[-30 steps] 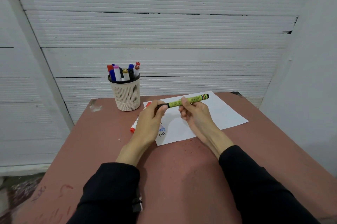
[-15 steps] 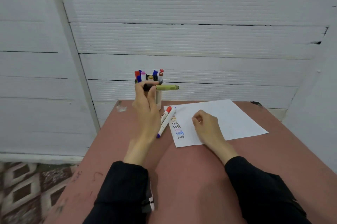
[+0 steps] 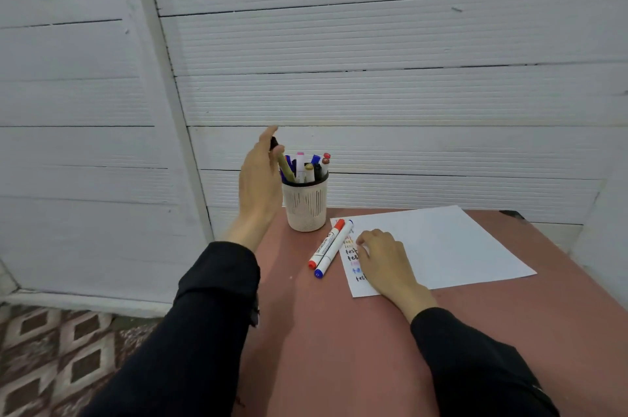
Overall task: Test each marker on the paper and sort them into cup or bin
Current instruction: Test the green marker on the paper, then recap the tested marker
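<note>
A cream slotted cup (image 3: 306,206) stands at the table's far left and holds several markers. My left hand (image 3: 260,178) is just left of the cup and holds the green marker (image 3: 285,167) by its black capped end, its lower end inside the cup's rim. My right hand (image 3: 384,260) rests with loosely curled fingers on the left edge of the white paper (image 3: 441,246), beside coloured "test" marks. A red-capped marker (image 3: 326,244) and a blue-capped marker (image 3: 334,248) lie side by side on the table between cup and paper.
The reddish table (image 3: 339,348) ends close behind the cup against a white ribbed wall (image 3: 373,93). A patterned floor (image 3: 51,359) shows to the left below the table's edge. No bin is in view.
My left hand carried the green marker from level above the paper to the cup and tipped it upright into the rim. My right hand let go and settled on the paper. The view swung left.
</note>
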### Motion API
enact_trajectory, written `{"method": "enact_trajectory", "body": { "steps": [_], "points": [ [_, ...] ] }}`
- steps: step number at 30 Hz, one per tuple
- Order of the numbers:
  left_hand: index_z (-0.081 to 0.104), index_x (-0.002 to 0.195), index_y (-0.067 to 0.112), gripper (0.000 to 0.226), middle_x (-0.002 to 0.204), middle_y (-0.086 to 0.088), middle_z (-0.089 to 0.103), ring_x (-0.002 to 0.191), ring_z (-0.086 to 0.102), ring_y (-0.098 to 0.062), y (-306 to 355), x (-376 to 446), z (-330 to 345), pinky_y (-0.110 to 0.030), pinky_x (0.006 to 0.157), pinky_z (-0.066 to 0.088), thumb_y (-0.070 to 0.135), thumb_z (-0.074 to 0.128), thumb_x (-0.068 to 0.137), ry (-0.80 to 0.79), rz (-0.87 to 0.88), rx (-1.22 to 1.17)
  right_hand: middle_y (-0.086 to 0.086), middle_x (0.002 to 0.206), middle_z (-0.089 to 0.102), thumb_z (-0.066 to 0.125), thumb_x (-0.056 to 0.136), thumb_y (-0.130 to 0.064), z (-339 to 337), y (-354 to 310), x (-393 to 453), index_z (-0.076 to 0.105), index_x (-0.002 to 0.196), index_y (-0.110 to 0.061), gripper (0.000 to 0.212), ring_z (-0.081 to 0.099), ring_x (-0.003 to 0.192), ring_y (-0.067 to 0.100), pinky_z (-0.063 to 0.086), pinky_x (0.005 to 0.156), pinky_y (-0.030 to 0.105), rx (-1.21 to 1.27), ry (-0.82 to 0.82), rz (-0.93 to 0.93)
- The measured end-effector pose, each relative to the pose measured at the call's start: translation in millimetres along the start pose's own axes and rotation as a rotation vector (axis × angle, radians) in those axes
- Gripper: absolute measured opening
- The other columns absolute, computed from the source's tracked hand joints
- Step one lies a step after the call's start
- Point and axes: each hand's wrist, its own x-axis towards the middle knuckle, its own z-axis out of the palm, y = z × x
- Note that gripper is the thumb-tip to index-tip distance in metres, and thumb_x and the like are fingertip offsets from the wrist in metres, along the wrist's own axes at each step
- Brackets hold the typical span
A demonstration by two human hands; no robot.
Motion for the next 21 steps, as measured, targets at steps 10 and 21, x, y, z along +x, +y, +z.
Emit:
{"method": "enact_trajectory", "body": {
  "steps": [10, 21],
  "points": [
    [0.040, 0.144, 0.020, 0.046, 0.133, -0.011, 0.051, 0.123, 0.043, -0.033, -24, -4, 38, -0.049, 0.099, 0.038, 0.009, 0.041, 0.099, -0.318, -0.041, 0.352, 0.001, 0.125, 0.057, 0.039, 0.102, -0.023, -1, 2, -1, 0.057, 0.124, -0.018, 0.028, 0.050, 0.113, 0.020, 0.036, 0.093, 0.032, 0.018, 0.003, -0.009],
    [0.063, 0.096, 0.014, 0.013, 0.103, -0.007, 0.055, 0.088, 0.050, -0.027, -19, -97, 29, -0.035, 0.072, 0.038, 0.021, 0.059, 0.086, -0.249, 0.255, 0.532, 0.007, 0.131, 0.057, 0.040, 0.097, -0.002, -11, 9, -9, 0.053, 0.132, -0.009, 0.038, 0.055, 0.117, 0.024, 0.046, 0.095, 0.033, 0.178, -0.019, 0.107]
  ]
}}
